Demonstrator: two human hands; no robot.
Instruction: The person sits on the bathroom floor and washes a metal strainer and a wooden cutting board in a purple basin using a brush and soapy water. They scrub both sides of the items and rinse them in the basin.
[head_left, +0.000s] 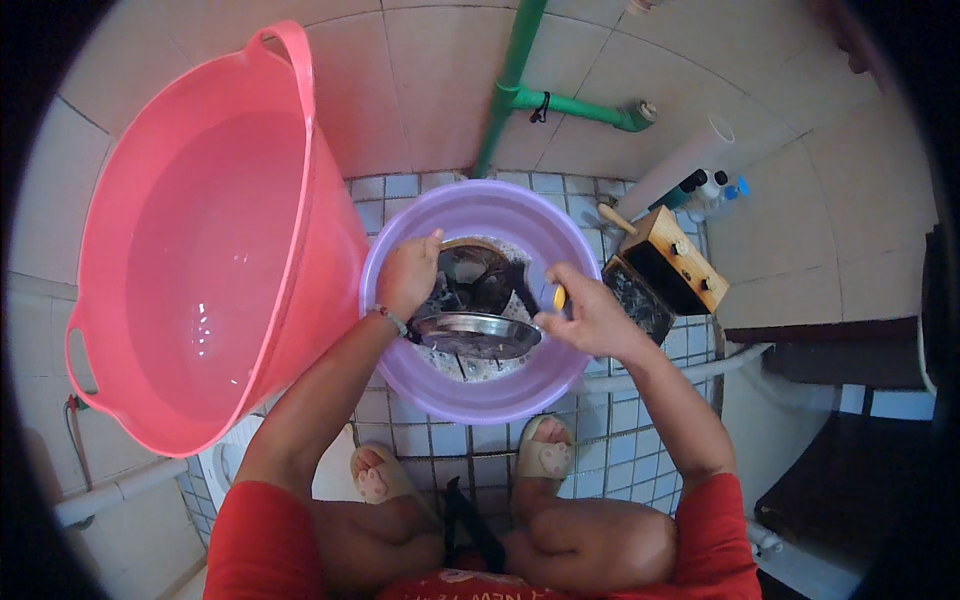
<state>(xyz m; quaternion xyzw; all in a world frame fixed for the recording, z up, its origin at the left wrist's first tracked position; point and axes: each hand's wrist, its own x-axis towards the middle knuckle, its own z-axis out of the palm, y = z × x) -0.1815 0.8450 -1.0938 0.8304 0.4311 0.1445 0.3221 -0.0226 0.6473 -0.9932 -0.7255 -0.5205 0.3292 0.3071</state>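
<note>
A purple plastic basin (480, 409) stands on the tiled floor before me, with foamy dark water (495, 369) in its bottom. Inside, a dark, round pan-like vessel (474, 279) shows a tan upper rim. My left hand (409, 276) grips that vessel at its left edge, thumb pointing up. My right hand (589, 313) is closed around a yellow-tipped handle (559, 297), apparently of a brush; dark bristles (523, 286) meet the vessel's right side. Closer to me, a shiny round metal lid or dish (480, 325) leans in the foam. The fingers' undersides are hidden.
A large pink tub (341, 225) of water stands at left, close to the basin. At right are a wooden box with knobs (675, 255), a dark tray (637, 296), a white pipe (679, 165) and several bottles (705, 187). A green pipe (510, 82) runs down the wall.
</note>
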